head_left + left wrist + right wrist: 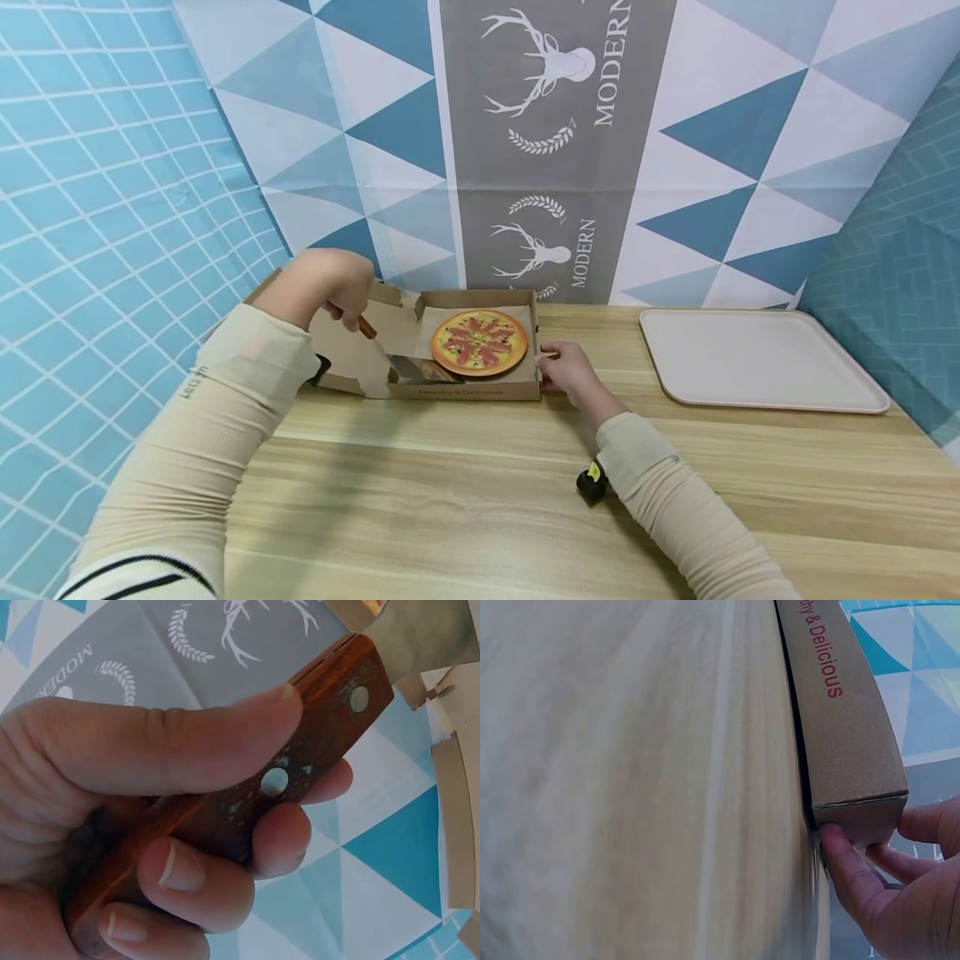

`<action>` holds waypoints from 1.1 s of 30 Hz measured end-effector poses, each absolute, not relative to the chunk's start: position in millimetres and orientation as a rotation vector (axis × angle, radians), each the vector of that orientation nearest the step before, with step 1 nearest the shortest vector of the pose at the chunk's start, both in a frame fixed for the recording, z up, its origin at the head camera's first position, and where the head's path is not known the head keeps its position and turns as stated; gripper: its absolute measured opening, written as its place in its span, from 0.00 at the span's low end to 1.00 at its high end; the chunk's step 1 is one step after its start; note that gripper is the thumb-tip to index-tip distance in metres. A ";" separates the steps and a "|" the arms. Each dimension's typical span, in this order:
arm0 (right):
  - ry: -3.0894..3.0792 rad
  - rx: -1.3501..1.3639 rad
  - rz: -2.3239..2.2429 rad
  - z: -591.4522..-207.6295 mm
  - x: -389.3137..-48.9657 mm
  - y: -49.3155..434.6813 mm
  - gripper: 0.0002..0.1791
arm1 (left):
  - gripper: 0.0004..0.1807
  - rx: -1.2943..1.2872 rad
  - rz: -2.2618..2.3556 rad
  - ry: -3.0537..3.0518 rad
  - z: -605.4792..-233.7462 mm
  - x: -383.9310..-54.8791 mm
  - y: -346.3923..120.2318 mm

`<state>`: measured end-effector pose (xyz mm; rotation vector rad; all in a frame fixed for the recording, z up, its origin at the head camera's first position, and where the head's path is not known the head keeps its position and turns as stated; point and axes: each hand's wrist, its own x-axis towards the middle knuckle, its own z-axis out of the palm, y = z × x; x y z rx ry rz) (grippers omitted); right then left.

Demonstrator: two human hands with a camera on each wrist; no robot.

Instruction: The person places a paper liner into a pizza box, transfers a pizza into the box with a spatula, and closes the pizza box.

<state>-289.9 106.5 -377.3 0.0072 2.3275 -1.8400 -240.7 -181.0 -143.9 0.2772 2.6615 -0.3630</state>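
Observation:
A spatula with a riveted wooden handle [330,709] and a flat metal blade [418,369] is gripped in my left hand [343,287], thumb along the handle and fingers curled round it. The blade slants down into the open pizza box [465,392], at the near left edge of a round pizza [480,343]. Whether its tip is under the crust I cannot tell. On the box's right side, my right hand [568,372] holds the cardboard wall. In the right wrist view, the fingers [847,862] touch the outer side and the thumb is by the top edge.
The box lid [337,346] lies open to the left, its edges torn. A pale rectangular tray [765,358] sits at the right on the wooden table [450,500]. Patterned cloth walls [390,150] stand close behind and at both sides.

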 end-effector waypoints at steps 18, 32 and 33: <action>2.329 -0.003 -1.841 -376.6 -289.1 106.5 0.24 | 0.14 0.373 -0.239 2.700 -126.2 -227.5 -206.1; 2.313 -0.011 -1.842 -375.4 -287.9 107.3 0.25 | 0.01 0.541 -0.167 2.894 -154.6 -225.7 -218.2; 2.312 -0.015 -1.840 -375.7 -287.9 107.5 0.25 | 0.02 0.556 -0.164 2.909 -157.7 -225.5 -218.4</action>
